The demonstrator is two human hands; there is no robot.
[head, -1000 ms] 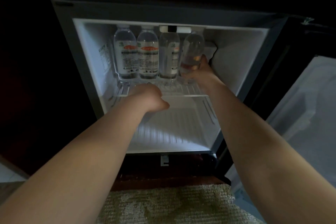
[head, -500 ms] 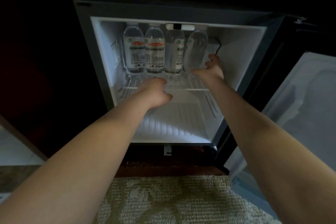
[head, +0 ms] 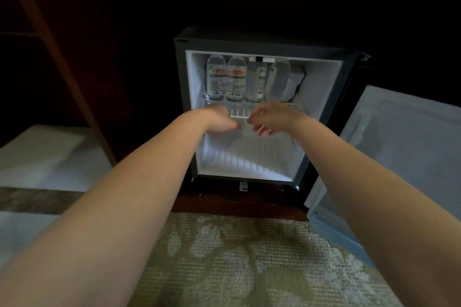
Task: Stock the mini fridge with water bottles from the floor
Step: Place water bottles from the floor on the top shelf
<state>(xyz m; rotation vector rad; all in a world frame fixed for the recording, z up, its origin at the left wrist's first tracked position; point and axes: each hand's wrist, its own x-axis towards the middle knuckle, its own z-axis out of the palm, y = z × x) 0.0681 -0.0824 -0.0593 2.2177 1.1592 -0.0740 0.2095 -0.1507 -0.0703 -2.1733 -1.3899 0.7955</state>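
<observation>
four water bottles (head: 256, 75) shelved, red-banded labels (head: 235, 81) unreadable, left hand (head: 218, 119) curled, grip unclear, right hand (head: 272, 117) relaxed

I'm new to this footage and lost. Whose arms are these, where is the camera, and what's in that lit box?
No machine here: a person wears a camera on the head, looking down at their own arms. The lit box is an open mini fridge, with its door open at the right. Four water bottles stand on its wire shelf, and the rightmost bottle leans. The left hand curls around what looks like another bottle, only its cap end clear. The right hand is open, holding nothing.
</observation>
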